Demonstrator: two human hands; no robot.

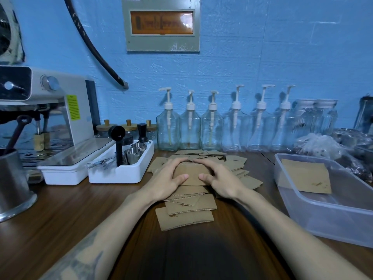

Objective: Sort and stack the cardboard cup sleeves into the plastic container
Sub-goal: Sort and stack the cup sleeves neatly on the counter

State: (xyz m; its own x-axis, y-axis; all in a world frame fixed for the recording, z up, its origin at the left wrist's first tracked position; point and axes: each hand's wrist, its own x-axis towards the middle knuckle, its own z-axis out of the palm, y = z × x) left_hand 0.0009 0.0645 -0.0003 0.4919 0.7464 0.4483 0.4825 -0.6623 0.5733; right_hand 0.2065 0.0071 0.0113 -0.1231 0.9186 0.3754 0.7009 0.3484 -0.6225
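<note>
A loose pile of flat brown cardboard cup sleeves [187, 215] lies on the wooden table in front of me. My left hand [167, 180] and my right hand [220, 181] both grip a small stack of sleeves [191, 173] on top of the pile, fingers curled over its far edge and thumbs on its top face. The clear plastic container [331, 217] stands at the right. Inside it lies a flat stack of sleeves [304, 175] at the far end.
A white tray [121, 174] of coffee tools sits left of the pile, with an espresso machine [60, 110] beyond it. A steel jug [14, 186] stands at far left. Several pump bottles [189, 128] line the blue wall. Plastic bags [323, 144] lie behind the container.
</note>
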